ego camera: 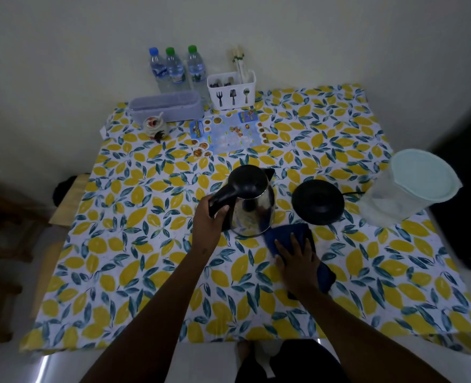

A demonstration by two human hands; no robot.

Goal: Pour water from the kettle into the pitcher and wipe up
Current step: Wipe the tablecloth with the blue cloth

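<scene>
- One tabletop (151,272), covered by a cloth printed with yellow lemons and teal leaves, carries every item noted below.
- Pitcher (400,194): clear, with a pale lid on, at the right edge of the tabletop, well apart from both hands.
- Kettle (252,205): steel body with black lid and black handle, at centre, off its base. Whether its bottom rests on the cloth or is lifted just clear cannot be told.
- Round black base (317,201): just right of the kettle, between it and the pitcher, with a cord running off to the right.
- Blue cloth (289,234): lies flat on the tabletop in front of the kettle and base, its far corner reaching the kettle's foot.
- Left hand (208,222): fingers curled tight around the kettle's handle.
- Right hand (297,261): palm down on the blue cloth, fingers spread and pressing it flat.
- Far edge, by the wall: a lilac oblong box (166,106), a white cutlery holder (232,89), three water bottles (176,69), a printed leaflet (227,135) and a small ceramic jar (154,128).
</scene>
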